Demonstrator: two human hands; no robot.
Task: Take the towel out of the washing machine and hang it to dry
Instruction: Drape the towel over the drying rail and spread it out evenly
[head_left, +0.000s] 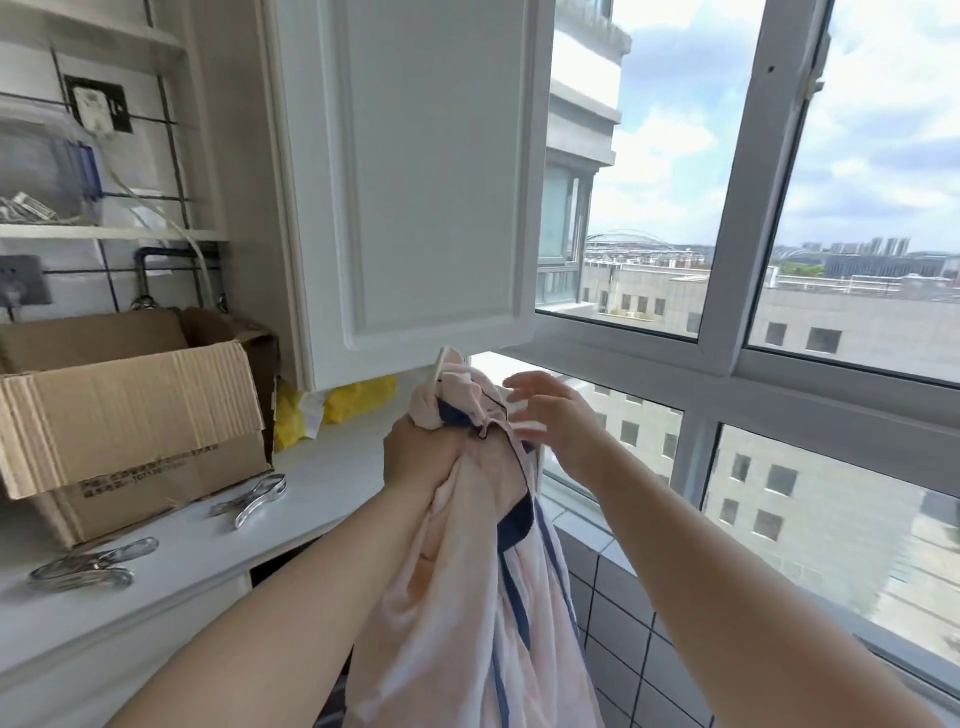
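Towel (467, 597) out, hanging step: left hand (423, 457) grips bunched top, right hand (550, 421) w/ fingers spread beside it; next, find an edge & spread.

The towel (467, 587) runs off the bottom edge, so its lower end is out of sight. The left hand (423, 457) has its fingers buried in the bunched cloth. The white strip (439, 366) sticking up from the towel's top is too small to identify. The print on the box (130, 410) is too blurred to read. Both forearms are cut by the bottom edge.
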